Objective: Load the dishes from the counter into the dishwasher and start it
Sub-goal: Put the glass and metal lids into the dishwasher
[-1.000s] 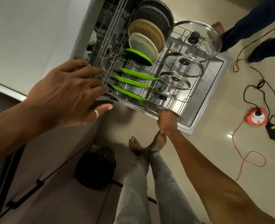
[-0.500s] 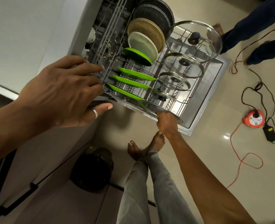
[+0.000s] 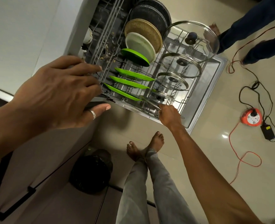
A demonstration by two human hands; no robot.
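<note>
The dishwasher's lower rack [image 3: 192, 94] is pulled out over the open door [image 3: 212, 81]. It holds several green plates [image 3: 128, 81], a white plate [image 3: 140, 44], a tan plate [image 3: 143, 30], dark pans [image 3: 151, 12] and three glass lids [image 3: 180, 65]. My right hand [image 3: 169, 115] grips a thin metal-rimmed lid [image 3: 151, 103] at the rack's front edge. Up at the counter edge beside the dishwasher is my left hand [image 3: 59, 94], its fingers spread and holding nothing. The fingertips reach the upper rack [image 3: 107, 38].
A black bin bag [image 3: 91, 172] sits on the floor by the cabinet fronts [image 3: 36, 167]. My bare feet [image 3: 146, 146] stand near the door. An orange cable reel [image 3: 251, 118] with trailing cords lies to the right. Another person's legs [image 3: 254, 29] stand beyond the door.
My right hand has shifted slightly up onto the rack's front edge with the lid. My left hand stays at the counter edge, fingers a little further forward.
</note>
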